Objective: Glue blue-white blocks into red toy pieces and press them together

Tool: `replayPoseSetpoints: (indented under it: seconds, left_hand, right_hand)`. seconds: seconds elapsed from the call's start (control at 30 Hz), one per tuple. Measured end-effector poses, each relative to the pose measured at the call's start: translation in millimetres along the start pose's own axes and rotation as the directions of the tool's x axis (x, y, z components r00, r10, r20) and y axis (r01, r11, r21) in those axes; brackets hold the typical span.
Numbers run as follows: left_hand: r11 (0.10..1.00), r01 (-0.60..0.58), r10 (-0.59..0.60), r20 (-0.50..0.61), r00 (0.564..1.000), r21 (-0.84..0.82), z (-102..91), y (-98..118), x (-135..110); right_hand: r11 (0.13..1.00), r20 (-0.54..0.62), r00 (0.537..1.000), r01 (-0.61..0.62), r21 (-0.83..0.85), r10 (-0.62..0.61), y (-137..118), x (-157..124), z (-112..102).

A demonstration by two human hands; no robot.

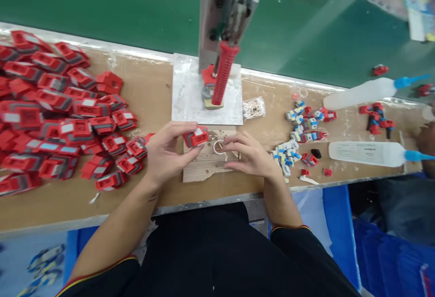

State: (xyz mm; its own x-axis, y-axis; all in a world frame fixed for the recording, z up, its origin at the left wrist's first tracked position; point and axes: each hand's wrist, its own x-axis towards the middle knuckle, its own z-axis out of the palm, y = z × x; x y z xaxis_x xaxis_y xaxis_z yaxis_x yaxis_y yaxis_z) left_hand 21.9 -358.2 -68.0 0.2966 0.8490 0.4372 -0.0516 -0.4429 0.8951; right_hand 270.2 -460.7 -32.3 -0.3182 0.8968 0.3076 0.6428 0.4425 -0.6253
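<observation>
My left hand (168,149) is closed round a red and grey plastic part (196,138), held just above a small wooden board (204,170). Right beside it my right hand (248,154) pinches a small white ring (218,147) over the same board. The two hands almost touch. Directly behind them stands a hand press with a red ribbed handle (224,72) on a grey metal base plate (190,102).
A large heap of red and grey parts (50,111) fills the left of the bench. Small blue, white and red pieces (299,138) lie right, with two white squeeze bottles (367,152) and a clear bag (253,107). A green conveyor belt (102,7) runs behind.
</observation>
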Motion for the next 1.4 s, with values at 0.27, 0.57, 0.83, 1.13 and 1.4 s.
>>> replayPoseSetpoints:
  seconds: [0.27,0.57,0.83,1.13,1.4]
  left_hand:
    - [0.987,-0.041,0.032,-0.060,0.998,-0.156,-1.0,-0.5,6.0]
    - [0.943,0.138,-0.132,0.039,0.990,-0.303,-2.3,14.3,6.9]
    - [0.812,0.368,-0.283,0.244,0.927,-0.454,14.4,42.3,2.0]
    - [0.652,0.528,-0.406,0.337,0.849,-0.544,15.5,47.6,-6.8]
    - [0.636,0.537,-0.394,0.366,0.843,-0.554,17.7,42.5,-13.1]
  right_hand:
    - [0.739,-0.400,0.790,-0.595,-0.317,0.465,9.2,-92.8,-87.0]
    - [0.730,0.057,0.785,-0.543,-0.416,0.617,26.6,-85.2,-99.0]
    - [0.891,-0.465,0.831,-0.074,0.449,0.304,-7.1,-43.1,-10.4]
    - [0.858,-0.448,0.865,0.039,0.513,0.228,-38.0,6.5,15.0]
    - [0.993,-0.453,0.889,-0.023,0.112,0.071,-65.8,5.2,0.5]
